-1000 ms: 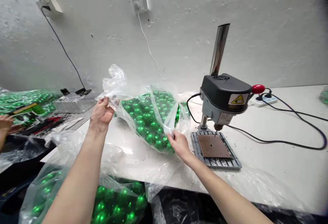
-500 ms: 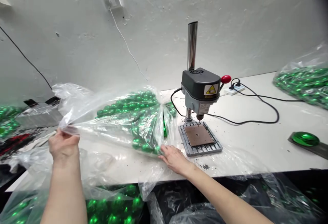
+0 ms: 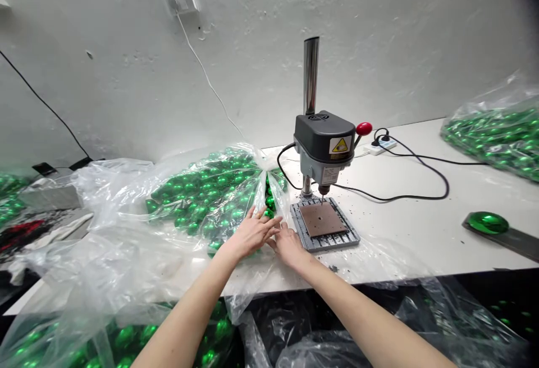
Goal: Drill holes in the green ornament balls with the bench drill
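A clear plastic bag (image 3: 227,228) full of shiny green balls (image 3: 202,183) lies on the white table, gathered at its right end where a gap shows more balls. My left hand (image 3: 252,234) is at that gap, its fingers stretched out over the balls and plastic, holding nothing. Against the bag's edge, just right of the left fingertips, my right hand (image 3: 289,245) has its fingers bent onto the plastic; the left hand partly covers them. Beside my right hand stands a small bench drill press (image 3: 325,138) with a brown plate (image 3: 323,223) on its grooved base.
Another bag of green balls (image 3: 497,138) lies at the far right. A green oval piece (image 3: 488,222) rests on a dark strip (image 3: 517,243). Black cables run from a power strip (image 3: 380,145). More bagged green balls (image 3: 126,337) sit below the table's front edge.
My left hand has let go of the bag's left end and moved right to the gap beside my right hand. The bag's loose left end has sunk onto the table.
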